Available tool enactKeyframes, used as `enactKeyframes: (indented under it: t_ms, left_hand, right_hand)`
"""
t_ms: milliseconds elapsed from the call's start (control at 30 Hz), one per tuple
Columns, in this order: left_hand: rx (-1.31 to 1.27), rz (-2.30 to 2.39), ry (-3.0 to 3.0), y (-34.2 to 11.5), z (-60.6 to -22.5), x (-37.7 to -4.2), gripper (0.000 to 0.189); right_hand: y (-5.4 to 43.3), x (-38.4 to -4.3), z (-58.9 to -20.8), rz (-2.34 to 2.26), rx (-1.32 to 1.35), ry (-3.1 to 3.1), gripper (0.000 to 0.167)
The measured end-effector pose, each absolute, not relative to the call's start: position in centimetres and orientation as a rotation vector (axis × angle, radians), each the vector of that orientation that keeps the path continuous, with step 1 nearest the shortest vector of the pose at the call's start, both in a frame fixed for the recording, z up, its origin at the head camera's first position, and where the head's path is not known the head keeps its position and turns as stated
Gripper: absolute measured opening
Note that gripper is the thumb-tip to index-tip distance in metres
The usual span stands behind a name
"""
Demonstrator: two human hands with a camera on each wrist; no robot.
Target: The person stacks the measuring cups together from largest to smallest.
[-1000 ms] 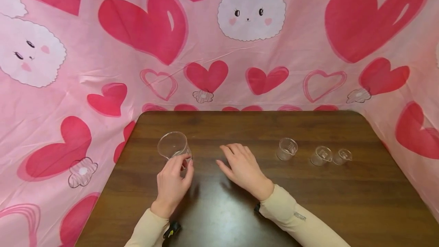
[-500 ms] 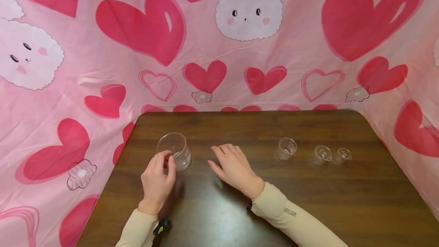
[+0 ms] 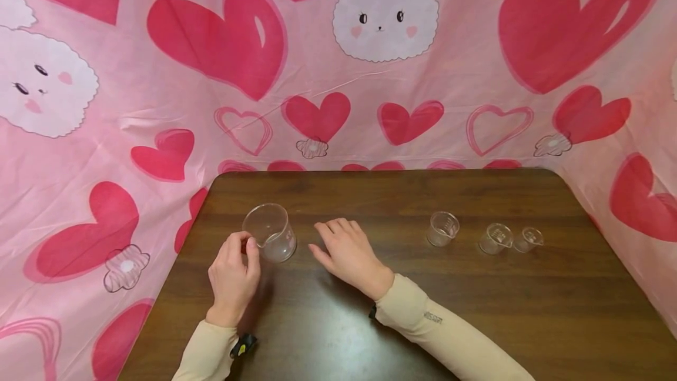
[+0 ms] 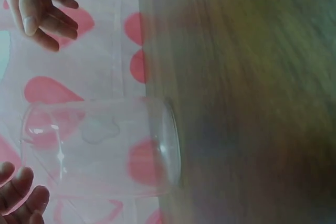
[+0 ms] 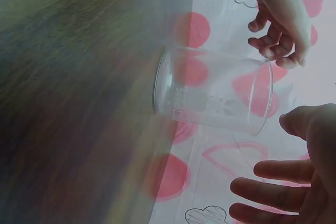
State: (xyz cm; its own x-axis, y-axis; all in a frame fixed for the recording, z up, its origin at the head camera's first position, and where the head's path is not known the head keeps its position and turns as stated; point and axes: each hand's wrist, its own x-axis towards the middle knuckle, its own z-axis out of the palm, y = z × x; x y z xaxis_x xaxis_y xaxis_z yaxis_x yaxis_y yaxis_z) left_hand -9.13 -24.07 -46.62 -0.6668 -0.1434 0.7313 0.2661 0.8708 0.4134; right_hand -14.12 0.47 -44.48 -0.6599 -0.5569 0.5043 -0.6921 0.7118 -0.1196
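A large clear glass beaker (image 3: pixel 272 237) stands upright on the left part of the table. My left hand (image 3: pixel 234 272) is at its near left side, fingers loosely bent around nothing, the tips close by the rim. In the left wrist view, fingertips of the left hand (image 4: pixel 23 198) show beside the rim of the beaker (image 4: pixel 105 148). To the right of the beaker hovers my right hand (image 3: pixel 349 254), palm down, with fingers extended and apart from the glass. The right wrist view shows this right hand (image 5: pixel 294 177) holding nothing, near printed markings on the beaker (image 5: pixel 215 90).
Toward the right stand three smaller clear beakers in a row: a medium one (image 3: pixel 443 229), a smaller one (image 3: pixel 495 239) and the smallest (image 3: pixel 528 240). The dark wooden table (image 3: pixel 381 193) ends at a pink heart-patterned cloth (image 3: pixel 317 75) at the back and sides.
My left hand has drawn back left from the large beaker's front, uncovering its side. My right hand has moved left toward the beaker. The beakers stay in place.
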Motion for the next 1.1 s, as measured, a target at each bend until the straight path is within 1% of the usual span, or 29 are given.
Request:
enactKeyframes:
  t_ms: [300, 500, 667, 833, 1100]
  left_hand:
    - [0.022, -0.705, -2.235, -25.4, -47.5, -9.9, 0.022]
    - [0.135, -0.761, -2.306, -26.2, -47.9, -10.4, 0.024]
    - [0.19, -0.922, -2.404, -27.1, -48.2, -11.0, 0.024]
    - [0.234, -1.14, -2.448, -27.9, -48.5, -11.8, 0.029]
    - [0.242, -1.236, -2.423, -28.0, -48.5, -12.3, 0.029]
  right_hand:
    - [-1.0, -14.8, -44.3, 0.405, 0.957, -2.523, 0.04]
    - [-2.0, -15.0, -44.0, 0.354, 0.959, -2.519, 0.04]
    - [-2.9, -15.3, -43.5, 0.346, 0.965, -2.513, 0.041]
    - [-3.9, -15.7, -43.3, 0.392, 0.984, -2.526, 0.045]
    - [-5.0, -16.0, -43.8, 0.494, 1.002, -2.565, 0.049]
